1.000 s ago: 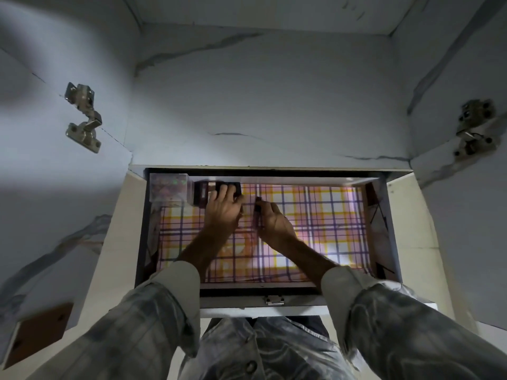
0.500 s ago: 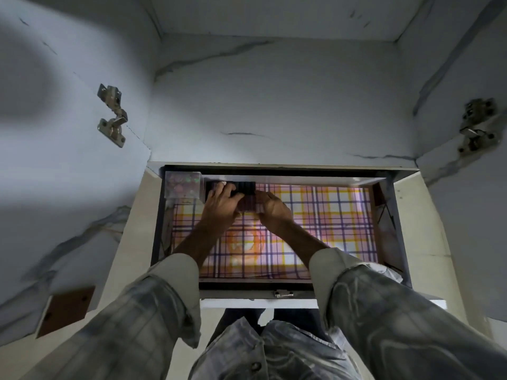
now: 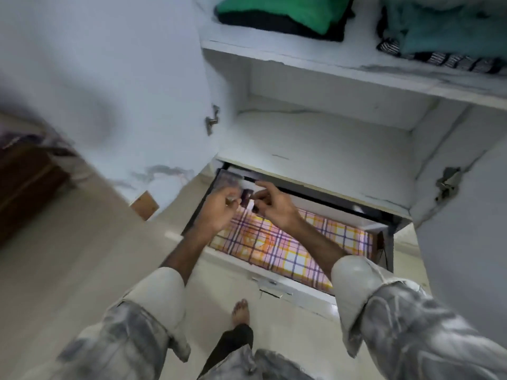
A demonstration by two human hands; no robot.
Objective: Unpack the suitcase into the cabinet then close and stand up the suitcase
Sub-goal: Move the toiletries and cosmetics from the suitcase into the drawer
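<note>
Over the open drawer [image 3: 299, 266] of the cabinet [image 3: 315, 144], both your hands hover near its back-left corner. Your left hand [image 3: 219, 212] has its fingers curled, something small and pale glinting at the fingertips; too blurred to say whether it pinches it. Your right hand [image 3: 274, 205] sits just beside it, index finger stretched toward the drawer's back edge, the others loosely bent; whether that grip holds anything, you cannot tell. Between the two hands lies a small dark item [image 3: 247, 196], blurred, at the back of the drawer beside a clear box [image 3: 229, 179] in the corner. The drawer's floor shows a plaid liner [image 3: 301, 250] in orange, purple and white, bare to the right of your hands. Above the drawer an open shelf [image 3: 329, 138]; higher, folded clothes [image 3: 279, 15], green and dark.
</note>
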